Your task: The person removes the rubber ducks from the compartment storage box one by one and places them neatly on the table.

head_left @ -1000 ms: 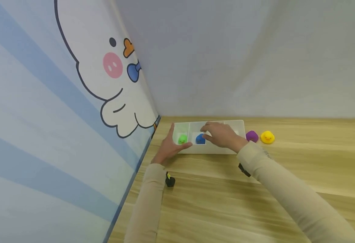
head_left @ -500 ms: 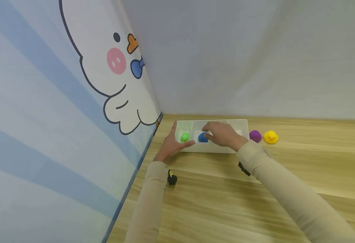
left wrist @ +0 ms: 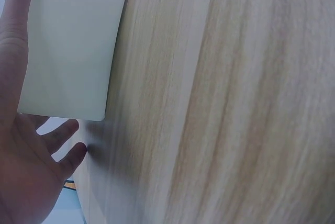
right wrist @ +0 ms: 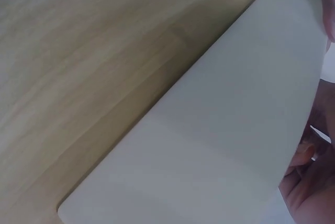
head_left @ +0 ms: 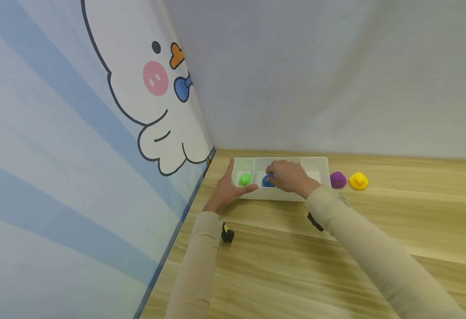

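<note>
A long white divided box (head_left: pixel 284 194) stands on the wooden table near the back wall. In its left compartment sits a small green rubber duck (head_left: pixel 245 179). My left hand (head_left: pixel 226 190) spans the box's left front corner, thumb along the front rim and index finger up the left end. In the left wrist view that hand (left wrist: pixel 26 166) has its other fingers loosely extended past the box end. My right hand (head_left: pixel 292 177) reaches into the compartment beside the green duck, with curled fingers and thumb at a blue rubber duck (head_left: pixel 268 180), partly covering it. The right wrist view shows curled fingers (right wrist: pixel 309 156) behind the front wall.
A purple rubber duck (head_left: pixel 338 180) sits just right of the box, and a yellow one (head_left: pixel 358 180) stands beyond it. A grey-white wall (head_left: pixel 316 88) rises behind the table (head_left: pixel 272 266). At left is a wall with a cartoon print (head_left: pixel 137 88).
The head view has shifted slightly, so the scene sits a little further right. My right hand has moved slightly left relative to the box, covering more of the blue duck. My left hand keeps its place.
</note>
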A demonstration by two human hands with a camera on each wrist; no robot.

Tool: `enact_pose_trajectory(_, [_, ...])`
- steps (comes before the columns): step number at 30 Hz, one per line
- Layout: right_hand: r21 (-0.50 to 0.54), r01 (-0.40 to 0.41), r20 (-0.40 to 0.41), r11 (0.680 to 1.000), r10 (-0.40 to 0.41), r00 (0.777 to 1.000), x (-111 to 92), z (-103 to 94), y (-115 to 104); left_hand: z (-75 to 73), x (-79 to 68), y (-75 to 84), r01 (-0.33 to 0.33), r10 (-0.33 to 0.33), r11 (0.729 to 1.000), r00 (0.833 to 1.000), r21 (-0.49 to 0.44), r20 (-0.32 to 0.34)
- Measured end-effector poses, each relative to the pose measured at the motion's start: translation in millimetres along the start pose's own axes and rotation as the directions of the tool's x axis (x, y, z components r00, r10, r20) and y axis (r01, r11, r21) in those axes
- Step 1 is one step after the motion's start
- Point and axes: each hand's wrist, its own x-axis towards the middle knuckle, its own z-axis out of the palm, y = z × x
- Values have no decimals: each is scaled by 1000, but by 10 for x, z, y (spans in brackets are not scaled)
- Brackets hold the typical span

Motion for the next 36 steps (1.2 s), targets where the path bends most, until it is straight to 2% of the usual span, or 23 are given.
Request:
enact_pose_trajectory(13, [42,-71,17,997,71,997,90,94,-2,45,30,-33,-20,19,999,1000,-36,-15])
enact_pose_trajectory(27, [77,-69,-3,995,70,998,90,145,-24,24,4,-37,-5,5,1000,1000,-2,-15])
enact_pose_trajectory(36, [49,-58,-40,997,60,997,49,153,-27,25,15,-36,-9,9,1000,1000,-1,-10])
